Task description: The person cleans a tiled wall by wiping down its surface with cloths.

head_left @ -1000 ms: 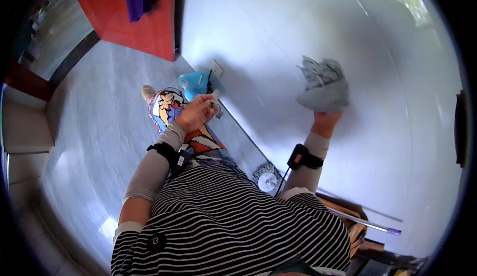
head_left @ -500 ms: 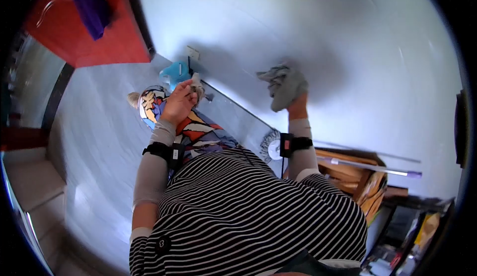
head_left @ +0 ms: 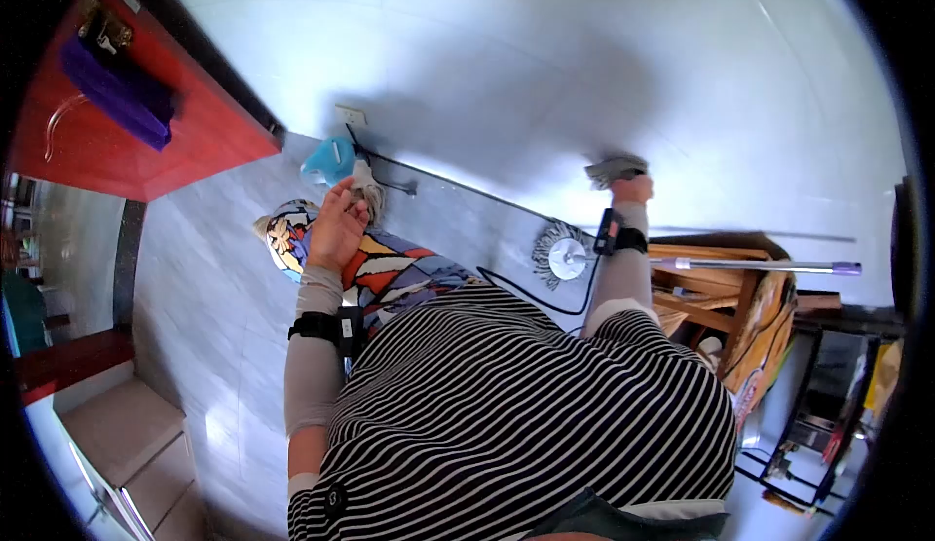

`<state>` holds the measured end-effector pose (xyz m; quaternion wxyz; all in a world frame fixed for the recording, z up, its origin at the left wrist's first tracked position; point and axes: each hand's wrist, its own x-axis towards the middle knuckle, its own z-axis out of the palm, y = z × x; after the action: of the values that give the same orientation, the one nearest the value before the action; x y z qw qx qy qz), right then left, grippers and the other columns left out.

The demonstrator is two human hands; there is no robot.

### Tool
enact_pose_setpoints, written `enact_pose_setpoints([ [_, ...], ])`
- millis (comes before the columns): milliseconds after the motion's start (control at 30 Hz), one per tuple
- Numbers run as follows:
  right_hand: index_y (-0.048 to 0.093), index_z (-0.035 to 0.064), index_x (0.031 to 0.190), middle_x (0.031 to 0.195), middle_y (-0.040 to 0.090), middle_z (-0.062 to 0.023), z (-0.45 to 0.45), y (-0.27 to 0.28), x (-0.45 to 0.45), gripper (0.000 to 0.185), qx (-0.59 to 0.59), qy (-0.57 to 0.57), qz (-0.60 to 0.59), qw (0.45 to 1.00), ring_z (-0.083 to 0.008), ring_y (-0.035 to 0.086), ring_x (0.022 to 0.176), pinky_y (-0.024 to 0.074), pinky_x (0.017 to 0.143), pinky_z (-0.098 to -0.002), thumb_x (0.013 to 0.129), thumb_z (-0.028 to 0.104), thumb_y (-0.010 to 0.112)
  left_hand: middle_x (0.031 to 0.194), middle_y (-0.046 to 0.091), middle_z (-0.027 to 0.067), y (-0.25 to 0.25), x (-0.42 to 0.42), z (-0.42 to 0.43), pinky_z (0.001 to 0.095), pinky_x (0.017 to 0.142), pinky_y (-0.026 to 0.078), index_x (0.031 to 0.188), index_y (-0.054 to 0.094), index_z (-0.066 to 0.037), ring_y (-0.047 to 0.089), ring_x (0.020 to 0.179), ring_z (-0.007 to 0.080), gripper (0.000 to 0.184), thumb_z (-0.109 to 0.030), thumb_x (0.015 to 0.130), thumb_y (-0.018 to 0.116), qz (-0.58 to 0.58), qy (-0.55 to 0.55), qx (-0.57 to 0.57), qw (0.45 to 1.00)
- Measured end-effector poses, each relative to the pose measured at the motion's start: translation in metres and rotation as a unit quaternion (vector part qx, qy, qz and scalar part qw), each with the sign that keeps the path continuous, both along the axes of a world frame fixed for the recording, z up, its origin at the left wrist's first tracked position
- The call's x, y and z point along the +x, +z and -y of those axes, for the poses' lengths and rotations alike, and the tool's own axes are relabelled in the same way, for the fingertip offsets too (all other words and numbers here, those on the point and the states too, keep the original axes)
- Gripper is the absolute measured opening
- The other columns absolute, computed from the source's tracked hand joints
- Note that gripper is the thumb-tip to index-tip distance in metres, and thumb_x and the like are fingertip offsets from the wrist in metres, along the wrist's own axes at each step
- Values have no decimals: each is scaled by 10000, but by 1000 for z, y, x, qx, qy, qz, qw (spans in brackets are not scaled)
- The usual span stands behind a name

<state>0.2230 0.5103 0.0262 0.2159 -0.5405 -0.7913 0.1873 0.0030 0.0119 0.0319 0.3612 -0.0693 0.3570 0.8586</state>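
My right hand is closed on a grey cloth and presses it to the white tiled wall. Most of the cloth lies bunched beyond my knuckles. My left hand hangs over the floor with its palm turned up, fingers loosely bent and apart, and nothing shows in it. Below it is my patterned multicoloured clothing. A pale fluffy thing, whose kind I cannot make out, shows just past the left fingers.
A turquoise plastic container stands by the wall below a socket. A round mop head with a long handle lies near a wooden chair. At left are a red door with a purple cloth and steps.
My right hand has moved the cloth right and slightly lower along the wall. My left hand has dropped a little and shifted left. The view has turned slightly.
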Motion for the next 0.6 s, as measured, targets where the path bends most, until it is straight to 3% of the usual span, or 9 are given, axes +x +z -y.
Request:
enact_pose_setpoints([
  [67,643,-83,964,935,676,-193,12,44,-5,281,9,20,-139,990,-295,670,858,549,769,-404,709,33,655,992,504,7,-4,-2,0,250,751,457,1249,454,-100,516,835,114,315,-186,951,508,-2,0,0,1000],
  [100,580,-89,1055,1035,628,-199,-4,42,-11,308,-166,7,-406,899,-314,629,940,533,812,-431,768,23,602,992,504,7,-5,-3,0,250,751,457,1249,454,-100,516,835,114,315,-186,951,508,-3,-1,0,1000],
  [133,517,-95,1145,1135,581,-206,-18,42,-18,337,-281,-52,-648,706,-332,589,1022,516,856,-457,828,13,549,999,507,15,-5,-2,0,250,761,455,1256,449,-95,512,842,119,323,-182,952,511,0,-4,9,1000],
  [167,472,-94,1191,1192,543,-210,20,94,-39,349,-299,-102,-700,641,-342,553,1074,498,894,-465,865,20,518,1007,509,23,-5,-3,0,250,771,453,1264,443,-90,508,849,124,330,-178,953,513,3,-8,17,1000],
  [267,529,-43,1090,1144,561,-168,88,138,-78,290,-122,-84,-669,728,-300,560,1016,499,861,-410,848,100,600,1016,510,24,-4,-3,-2,247,769,452,1264,446,-87,507,851,123,335,-178,950,520,-1,-26,-4,1000],
  [333,513,-84,1111,1067,575,-158,94,113,-92,396,-11,37,-610,792,-264,561,903,480,821,-395,785,80,665,1015,510,24,-6,-3,-4,247,773,452,1263,449,-84,507,852,123,335,-174,949,522,3,-32,-16,999],
  [433,359,-91,1214,1214,450,-208,111,63,-135,693,123,47,-447,885,-300,430,1109,324,994,-435,705,156,757,1008,511,14,0,-4,-10,249,762,451,1251,459,-87,510,841,122,325,-159,941,525,3,-37,-35,999],
  [500,367,-84,1215,1233,434,-212,129,45,-144,674,27,86,-520,850,-297,407,1142,298,1018,-429,704,137,745,1002,511,4,2,-4,-10,251,747,451,1241,466,-93,514,829,119,316,-147,935,526,0,-31,-42,999],
  [600,450,-79,1167,1167,509,-194,111,-22,-137,580,64,60,-402,911,-304,476,1085,321,1002,-420,707,131,735,1003,516,9,-2,-4,-8,247,757,452,1237,469,-89,515,838,120,309,-147,938,521,9,-32,-42,999],
])
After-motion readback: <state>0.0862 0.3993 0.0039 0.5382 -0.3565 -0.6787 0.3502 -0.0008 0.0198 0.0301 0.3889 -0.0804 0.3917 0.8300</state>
